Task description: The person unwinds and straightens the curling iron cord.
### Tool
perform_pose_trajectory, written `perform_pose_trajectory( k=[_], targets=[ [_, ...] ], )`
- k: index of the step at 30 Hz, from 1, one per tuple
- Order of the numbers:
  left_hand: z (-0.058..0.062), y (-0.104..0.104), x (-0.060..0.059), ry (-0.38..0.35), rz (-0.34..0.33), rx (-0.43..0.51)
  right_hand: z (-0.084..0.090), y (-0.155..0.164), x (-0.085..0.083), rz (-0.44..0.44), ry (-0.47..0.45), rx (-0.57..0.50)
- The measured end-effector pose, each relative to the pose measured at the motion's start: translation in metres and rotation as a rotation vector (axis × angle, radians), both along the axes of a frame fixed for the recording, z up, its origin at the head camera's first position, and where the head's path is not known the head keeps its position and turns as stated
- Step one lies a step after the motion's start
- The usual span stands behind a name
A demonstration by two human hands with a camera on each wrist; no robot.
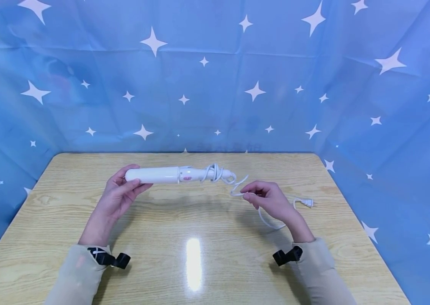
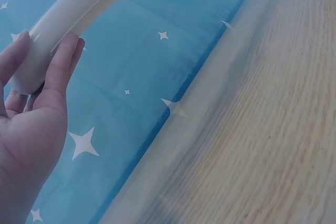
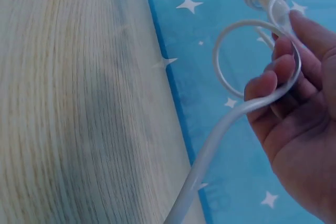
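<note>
Fingers of the left hand (image 1: 119, 195) clasped the white curling wand (image 1: 169, 174) at frame centre; right hand (image 1: 270, 199) pinched its cord (image 1: 237, 186).

bright overhead light | glare on table (image 1: 193, 262) | wrist views perhaps soft

White curling iron (image 1: 169, 174), white-starred blue backdrop (image 1: 215, 84), light wood-grain table (image 1: 199, 237).

A light wood-grain bench (image 1: 199, 237) carries the scene; on it, near its right edge, lies 1 white plug (image 1: 308, 203); the white cord (image 1: 272, 223) trails leftward from the plug.
</note>
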State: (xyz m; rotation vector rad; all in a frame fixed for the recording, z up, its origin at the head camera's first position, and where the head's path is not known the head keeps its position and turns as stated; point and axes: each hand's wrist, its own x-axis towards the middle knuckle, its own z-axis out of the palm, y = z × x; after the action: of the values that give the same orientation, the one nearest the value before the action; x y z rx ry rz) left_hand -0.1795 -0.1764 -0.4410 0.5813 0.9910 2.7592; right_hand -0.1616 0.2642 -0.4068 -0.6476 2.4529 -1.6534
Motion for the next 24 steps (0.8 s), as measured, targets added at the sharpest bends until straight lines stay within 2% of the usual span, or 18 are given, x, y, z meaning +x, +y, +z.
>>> perform_pose_trajectory(
  k=[6,13,19,24],
  targets=[
    [0.003,0.001,0.000,0.003,0.008,0.006,0.001,0.001,0.001,-0.082,-0.008,0.082],
    [0.004,-0.001,0.000,0.009,0.015,0.017,0.003,0.014,0.001,-0.164,0.049,0.157],
    [0.002,-0.004,0.001,0.032,0.005,0.041,0.002,0.026,0.000,-0.195,0.082,0.179],
    [0.002,-0.006,0.001,0.059,-0.004,0.055,0.001,0.029,-0.001,-0.197,0.059,0.198]
  ],
)
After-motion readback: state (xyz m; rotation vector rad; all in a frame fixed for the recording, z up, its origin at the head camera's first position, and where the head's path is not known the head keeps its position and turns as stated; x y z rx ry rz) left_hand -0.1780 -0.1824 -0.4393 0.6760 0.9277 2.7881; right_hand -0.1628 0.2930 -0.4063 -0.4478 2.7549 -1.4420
